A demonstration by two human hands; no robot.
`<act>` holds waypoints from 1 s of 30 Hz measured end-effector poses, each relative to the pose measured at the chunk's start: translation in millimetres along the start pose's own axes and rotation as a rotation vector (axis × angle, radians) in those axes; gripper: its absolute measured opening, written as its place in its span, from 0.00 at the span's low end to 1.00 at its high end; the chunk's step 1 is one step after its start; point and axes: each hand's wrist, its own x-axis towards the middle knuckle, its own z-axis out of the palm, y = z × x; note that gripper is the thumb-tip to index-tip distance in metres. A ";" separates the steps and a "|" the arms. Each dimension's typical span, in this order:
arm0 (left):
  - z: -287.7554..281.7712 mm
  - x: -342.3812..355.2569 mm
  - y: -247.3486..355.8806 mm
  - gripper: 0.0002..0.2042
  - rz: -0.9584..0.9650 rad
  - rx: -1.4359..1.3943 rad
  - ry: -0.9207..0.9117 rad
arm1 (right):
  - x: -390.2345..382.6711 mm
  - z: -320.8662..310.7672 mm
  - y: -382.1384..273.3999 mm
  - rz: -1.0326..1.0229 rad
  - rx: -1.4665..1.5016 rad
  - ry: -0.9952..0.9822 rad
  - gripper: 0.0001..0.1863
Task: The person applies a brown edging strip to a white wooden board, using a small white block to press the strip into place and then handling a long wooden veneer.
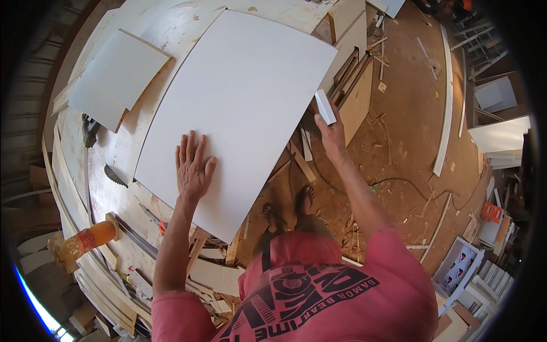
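A large white board (239, 97) lies on the worktable (102, 157). My left hand (194, 165) rests flat on the near left part of its face, fingers stretched out. At the board's right edge, my right hand (332, 134) is closed around a narrow white block (325, 106), which stands up out of the grip. Its underside, and whether it touches the edge, are hidden. Further left on the table lies a smaller notched white panel (122, 77).
A toothed saw blade (115, 175), a dark tool (89, 131) and a bottle of orange liquid (94, 238) are on the left. Scraps and a dark cable (399, 179) litter the brown floor (393, 119). Long strips (446, 102) and stacked offcuts (496, 273) lie at right.
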 end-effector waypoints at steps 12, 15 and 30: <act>3.5 -12.7 -10.7 0.27 -0.023 -0.125 0.171 | -252.5 77.5 -41.3 0.186 -0.028 -0.725 0.27; -11.6 -37.9 19.7 0.27 -0.096 -0.558 0.274 | -232.1 61.4 -58.4 0.126 -0.019 -0.399 0.24; -53.7 -229.2 -43.8 0.18 -0.740 -1.501 0.432 | -229.4 105.8 -112.8 0.203 -0.009 -0.603 0.26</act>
